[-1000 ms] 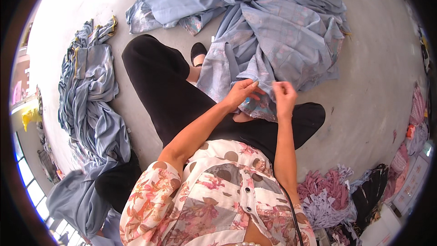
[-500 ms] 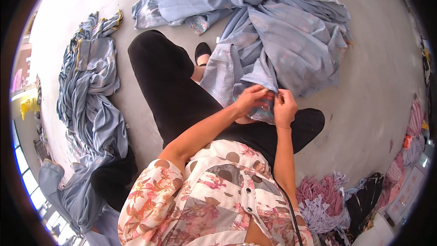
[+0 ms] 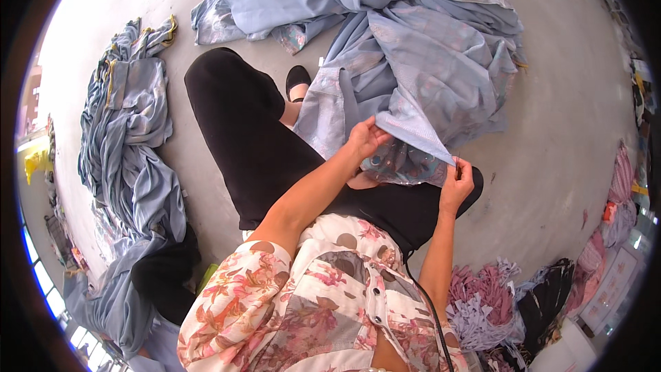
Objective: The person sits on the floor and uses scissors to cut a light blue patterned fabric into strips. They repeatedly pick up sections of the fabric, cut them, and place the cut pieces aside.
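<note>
Overpulling the cloth (image 3: 412, 124) at 1 o'clock could jerk its corner (image 3: 446, 158) from the right hand (image 3: 453, 186), pinched closed on it, or slip it from the left hand (image 3: 365, 139), half-curled, lightly gripping.

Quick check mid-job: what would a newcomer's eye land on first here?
Probably the big heap of blue-grey cloth at top centre, its near edge drawn out between the left hand and the right hand, which pinches a corner. Next, the long rumpled row of similar fabric down the left side, and the mauve and pale strips piled at lower right.
</note>
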### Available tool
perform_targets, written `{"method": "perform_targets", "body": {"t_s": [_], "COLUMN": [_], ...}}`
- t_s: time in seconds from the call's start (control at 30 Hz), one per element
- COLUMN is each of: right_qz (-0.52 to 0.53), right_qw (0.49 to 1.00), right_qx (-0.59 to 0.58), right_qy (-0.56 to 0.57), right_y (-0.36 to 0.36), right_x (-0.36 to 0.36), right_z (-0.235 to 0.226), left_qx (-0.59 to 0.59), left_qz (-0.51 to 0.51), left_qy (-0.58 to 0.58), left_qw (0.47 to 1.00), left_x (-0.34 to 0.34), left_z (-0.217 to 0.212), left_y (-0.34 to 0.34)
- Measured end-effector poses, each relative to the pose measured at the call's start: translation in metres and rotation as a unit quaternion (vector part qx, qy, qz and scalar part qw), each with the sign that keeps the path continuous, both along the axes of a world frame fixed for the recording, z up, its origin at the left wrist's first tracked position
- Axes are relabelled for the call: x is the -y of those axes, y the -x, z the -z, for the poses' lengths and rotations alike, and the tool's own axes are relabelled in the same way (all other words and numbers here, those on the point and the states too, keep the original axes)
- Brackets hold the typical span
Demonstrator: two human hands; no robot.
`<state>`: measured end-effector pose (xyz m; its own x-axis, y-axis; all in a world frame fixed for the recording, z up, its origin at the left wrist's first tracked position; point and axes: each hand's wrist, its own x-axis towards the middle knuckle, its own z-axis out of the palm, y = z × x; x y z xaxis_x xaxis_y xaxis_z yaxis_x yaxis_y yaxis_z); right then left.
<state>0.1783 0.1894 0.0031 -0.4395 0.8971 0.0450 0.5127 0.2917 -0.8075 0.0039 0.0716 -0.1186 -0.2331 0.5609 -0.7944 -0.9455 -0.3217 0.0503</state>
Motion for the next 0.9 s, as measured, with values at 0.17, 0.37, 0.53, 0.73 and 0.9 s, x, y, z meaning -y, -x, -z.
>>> {"method": "perform_targets", "body": {"t_s": [0.17,0.37,0.53,0.73,0.9], "right_qz": [0.026,0.023,0.028,0.009,-0.047], "right_qw": [0.993,0.99,0.999,0.998,0.996], "right_qx": [-0.108,-0.124,-0.006,0.043,0.071], "right_qy": [0.033,0.062,0.015,0.033,0.008], "right_y": [-0.018,-0.032,-0.034,-0.045,-0.045], "right_x": [-0.009,-0.019,-0.039,-0.034,-0.027], "right_z": [-0.012,-0.042,-0.003,0.013,0.005], "left_qx": [-0.336,-0.54,-0.277,-0.269,-0.243], "left_qz": [0.013,0.136,0.094,0.126,0.118], "left_qy": [-0.114,-0.023,-0.087,-0.073,-0.048], "left_qw": [0.935,0.83,0.952,0.952,0.962], "left_x": [-0.01,-0.002,-0.009,-0.007,-0.012], "left_z": [-0.116,-0.158,-0.114,-0.091,-0.084], "left_y": [0.039,0.034,0.016,0.016,0.012]}}
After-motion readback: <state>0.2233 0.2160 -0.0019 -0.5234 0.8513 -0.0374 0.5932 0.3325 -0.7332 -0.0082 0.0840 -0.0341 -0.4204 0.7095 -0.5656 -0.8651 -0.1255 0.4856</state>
